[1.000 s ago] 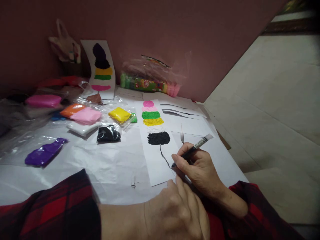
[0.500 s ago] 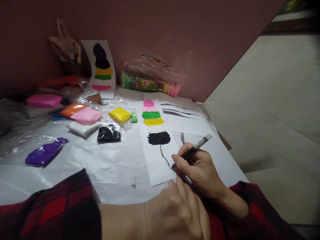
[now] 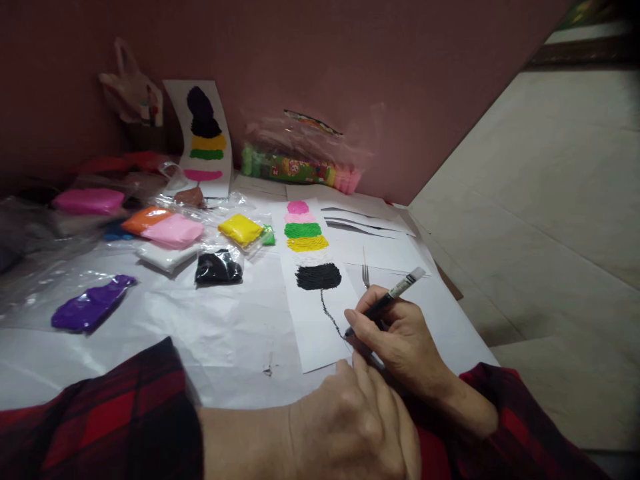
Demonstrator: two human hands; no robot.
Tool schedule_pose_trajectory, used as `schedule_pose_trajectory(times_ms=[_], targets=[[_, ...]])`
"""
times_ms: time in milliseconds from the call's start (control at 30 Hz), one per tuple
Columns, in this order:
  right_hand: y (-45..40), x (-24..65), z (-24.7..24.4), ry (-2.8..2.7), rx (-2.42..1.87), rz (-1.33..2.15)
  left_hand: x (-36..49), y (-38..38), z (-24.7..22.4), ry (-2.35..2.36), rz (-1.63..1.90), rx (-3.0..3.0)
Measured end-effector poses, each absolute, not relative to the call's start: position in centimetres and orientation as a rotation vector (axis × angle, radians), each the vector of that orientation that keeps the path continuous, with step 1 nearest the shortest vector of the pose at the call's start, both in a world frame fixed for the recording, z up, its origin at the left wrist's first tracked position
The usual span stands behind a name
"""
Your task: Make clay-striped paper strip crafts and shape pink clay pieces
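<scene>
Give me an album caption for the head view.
Right hand holds a black marker at the lower end of a thin line beneath a black clay patch.

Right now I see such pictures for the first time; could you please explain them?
There is no machine, only a person's two bare hands, seen from one camera worn on the head. The right hand holds a pen, its tip by a thin black line on a paper strip with coloured patches. The left hand is at the strip's near end. To the left lie packets of coloured material, purple, yellow and black among them. A fork lies beyond the right hand, and another decorated sheet stands near the wall.
</scene>
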State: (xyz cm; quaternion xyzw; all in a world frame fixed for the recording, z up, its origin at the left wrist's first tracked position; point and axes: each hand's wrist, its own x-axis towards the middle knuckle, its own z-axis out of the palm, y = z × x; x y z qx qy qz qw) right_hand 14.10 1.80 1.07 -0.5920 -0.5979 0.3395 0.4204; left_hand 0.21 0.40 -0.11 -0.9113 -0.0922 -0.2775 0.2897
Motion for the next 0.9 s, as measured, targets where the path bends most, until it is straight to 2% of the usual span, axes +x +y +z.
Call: schedule_pose_trajectory(times_ms=[900], targets=[[1.67, 14.05, 1.26, -1.506, -1.489, 0.853, 0.39, 0.48, -0.17, -0.255, -0.775, -2.428]])
